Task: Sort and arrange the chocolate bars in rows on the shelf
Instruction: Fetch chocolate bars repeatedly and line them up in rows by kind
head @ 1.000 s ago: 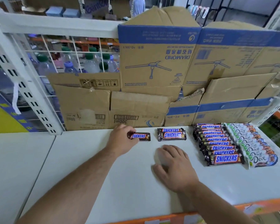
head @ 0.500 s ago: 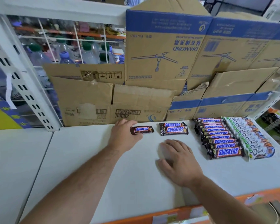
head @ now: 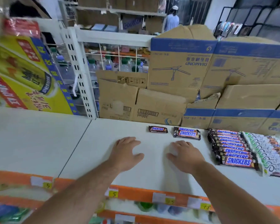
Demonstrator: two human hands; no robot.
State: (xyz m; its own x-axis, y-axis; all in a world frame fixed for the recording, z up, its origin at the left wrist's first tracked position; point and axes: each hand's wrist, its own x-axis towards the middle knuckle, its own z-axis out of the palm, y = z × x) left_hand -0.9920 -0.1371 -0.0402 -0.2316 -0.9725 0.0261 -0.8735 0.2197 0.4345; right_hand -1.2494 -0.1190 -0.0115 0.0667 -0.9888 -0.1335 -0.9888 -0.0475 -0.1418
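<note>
A single small Snickers bar (head: 158, 129) lies flat near the back of the white shelf (head: 94, 152), just in front of the cardboard boxes (head: 181, 68). It lies apart from the left hand (head: 124, 153), which sits nearer the front edge and a little to the bar's left. Just to the bar's right lie two larger Snickers bars (head: 187, 133), overlapping, with the right hand (head: 185, 156) in front of them and not touching them. Farther right, a row of Snickers bars (head: 233, 149) runs front to back, with a row of Dove bars (head: 268, 152) touching its right side. Both hands lie palm down on the shelf, fingers loosely spread and holding nothing, forearms reaching in over the orange price-tag strip (head: 136, 194).
</note>
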